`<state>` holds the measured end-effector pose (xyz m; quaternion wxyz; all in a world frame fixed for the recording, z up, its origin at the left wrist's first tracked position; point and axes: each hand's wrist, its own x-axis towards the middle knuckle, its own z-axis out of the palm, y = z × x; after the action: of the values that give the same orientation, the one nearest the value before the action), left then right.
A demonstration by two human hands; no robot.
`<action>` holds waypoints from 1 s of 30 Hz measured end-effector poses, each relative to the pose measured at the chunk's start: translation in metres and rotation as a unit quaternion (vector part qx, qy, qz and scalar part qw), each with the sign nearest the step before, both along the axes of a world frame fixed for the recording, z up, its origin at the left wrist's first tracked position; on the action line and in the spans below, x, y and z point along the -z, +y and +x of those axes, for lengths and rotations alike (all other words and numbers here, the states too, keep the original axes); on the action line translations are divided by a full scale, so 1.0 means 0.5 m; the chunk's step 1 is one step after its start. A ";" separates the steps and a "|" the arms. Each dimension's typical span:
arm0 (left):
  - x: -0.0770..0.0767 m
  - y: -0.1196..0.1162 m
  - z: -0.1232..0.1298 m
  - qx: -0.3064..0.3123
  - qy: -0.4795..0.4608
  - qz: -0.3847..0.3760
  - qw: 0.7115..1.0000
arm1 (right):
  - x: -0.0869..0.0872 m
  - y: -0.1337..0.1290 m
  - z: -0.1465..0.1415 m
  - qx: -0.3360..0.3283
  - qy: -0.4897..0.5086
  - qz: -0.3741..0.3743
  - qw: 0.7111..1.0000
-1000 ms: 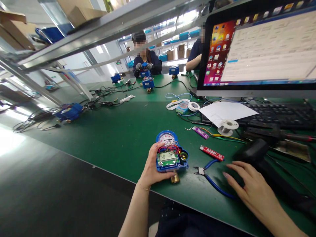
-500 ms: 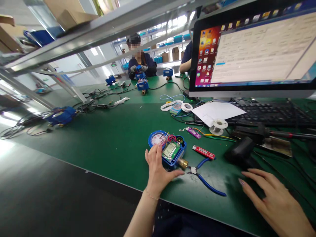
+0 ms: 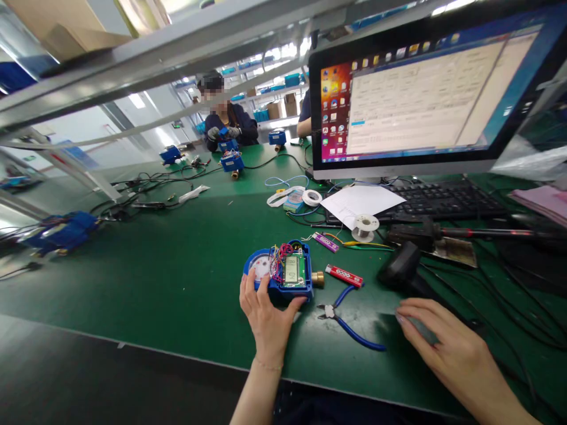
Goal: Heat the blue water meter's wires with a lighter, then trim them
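Observation:
An opened blue meter (image 3: 295, 273) lies on the green bench, showing a small display, a circuit board, red wires and a brass fitting. Its round blue lid (image 3: 260, 264) is beside the body, on the left. My left hand (image 3: 269, 321) has its fingers on the lid and its thumb at the body's lower edge. Out to the right, my right hand (image 3: 447, 342) hovers with curved fingers next to a black handheld scanner (image 3: 401, 268); a greyish patch shows between thumb and fingers. Blue-handled cutters (image 3: 348, 321) lie between the hands.
Beyond the meter are a red battery (image 3: 344, 276), a purple one (image 3: 325, 242), a solder spool (image 3: 365, 227), paper (image 3: 361, 202), a keyboard (image 3: 436, 199) and a monitor (image 3: 411, 100). More blue meters (image 3: 59, 231) sit at left. A gloved person (image 3: 230, 121) works across the bench.
The meter has turned so its display faces me more squarely, and my left hand has shifted onto the lid and lower edge. The whole view has swung right.

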<state>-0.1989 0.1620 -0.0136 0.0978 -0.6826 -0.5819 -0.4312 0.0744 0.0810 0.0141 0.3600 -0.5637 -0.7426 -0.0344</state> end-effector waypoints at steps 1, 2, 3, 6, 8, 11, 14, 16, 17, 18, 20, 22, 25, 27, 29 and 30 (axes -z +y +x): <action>0.001 -0.005 0.006 -0.015 0.013 -0.004 1.000 | -0.010 0.008 0.004 0.010 0.001 0.006 1.000; 0.001 -0.008 0.008 -0.023 0.028 -0.008 0.999 | -0.019 0.017 0.013 0.025 -0.001 0.011 1.000; 0.001 -0.011 0.007 -0.027 0.040 -0.013 0.999 | -0.027 0.028 0.028 0.049 -0.005 0.013 0.999; -0.009 -0.022 -0.003 -0.015 0.044 -0.008 0.999 | -0.032 0.055 0.116 0.188 -0.036 -0.047 0.980; -0.031 -0.031 0.000 0.009 0.021 0.021 1.000 | -0.015 0.065 0.192 0.286 -0.061 -0.164 0.942; -0.086 -0.036 0.032 0.087 0.005 0.058 0.994 | 0.030 0.067 0.277 0.291 -0.044 -0.278 0.914; -0.153 -0.005 0.096 0.180 0.021 0.049 0.982 | 0.071 0.067 0.292 0.263 -0.029 -0.277 0.924; -0.187 0.039 0.151 0.196 0.047 0.015 0.979 | 0.085 0.069 0.276 0.257 -0.022 -0.260 0.931; -0.198 0.066 0.180 0.195 0.067 -0.018 0.978 | 0.087 0.070 0.266 0.257 -0.018 -0.247 0.934; -0.203 0.093 0.210 0.188 0.105 -0.073 0.974 | 0.085 0.071 0.256 0.258 -0.014 -0.232 0.938; -0.197 0.142 0.266 0.174 0.187 -0.165 0.953 | 0.072 0.069 0.240 0.260 0.001 -0.199 0.945; -0.175 0.178 0.312 0.159 0.210 -0.196 0.944 | 0.047 0.062 0.224 0.263 0.022 -0.163 0.951; -0.130 0.203 0.353 0.158 0.231 -0.227 0.933 | -0.005 0.040 0.189 0.264 0.092 -0.078 0.957; -0.107 0.205 0.365 0.160 0.239 -0.248 0.925 | -0.038 0.021 0.159 0.242 0.124 -0.017 0.962; -0.095 0.201 0.371 0.156 0.236 -0.264 0.922 | -0.059 0.000 0.133 0.218 0.118 0.029 0.968; -0.095 0.197 0.373 0.150 0.230 -0.270 0.923 | -0.064 -0.012 0.123 0.210 0.111 0.043 0.970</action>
<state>-0.0126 0.2608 0.0337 -0.0246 -0.8426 -0.5288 -0.0985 0.1358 0.0752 0.0460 0.4486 -0.6913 -0.5610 -0.0786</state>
